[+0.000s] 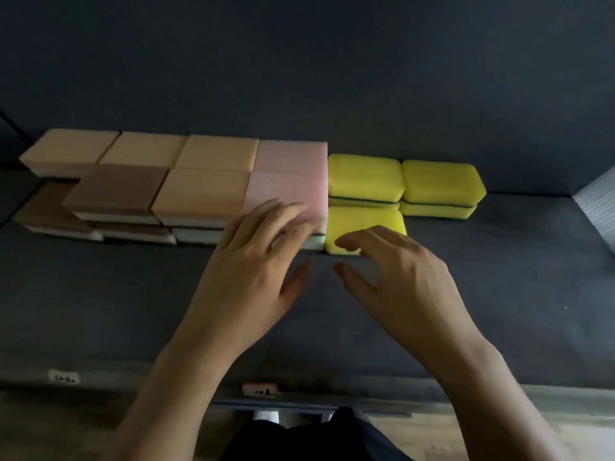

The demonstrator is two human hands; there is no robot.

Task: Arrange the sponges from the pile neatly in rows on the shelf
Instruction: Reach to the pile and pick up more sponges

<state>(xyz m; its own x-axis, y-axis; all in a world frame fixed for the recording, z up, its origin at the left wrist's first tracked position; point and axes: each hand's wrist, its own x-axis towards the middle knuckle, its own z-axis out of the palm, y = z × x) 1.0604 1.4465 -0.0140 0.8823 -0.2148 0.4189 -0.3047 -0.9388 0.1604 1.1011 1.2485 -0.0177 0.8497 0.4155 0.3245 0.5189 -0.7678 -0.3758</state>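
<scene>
The step in hand looks like squaring the front row on the shelf: the left hand rests straight-fingered on the front pink sponge, while the right hand, loosely spread and gripping nothing, touches the adjoining front yellow sponge, which probably needs nudging flush next.

One wide-angle view from the person's head, facing forward and down, close over a dark shelf. The left hand and right hand sit mid-frame, sponges just beyond them.

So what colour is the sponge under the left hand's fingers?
Pink sponge, pale green bottom layer, under the left hand; the head view shows it best.
</scene>
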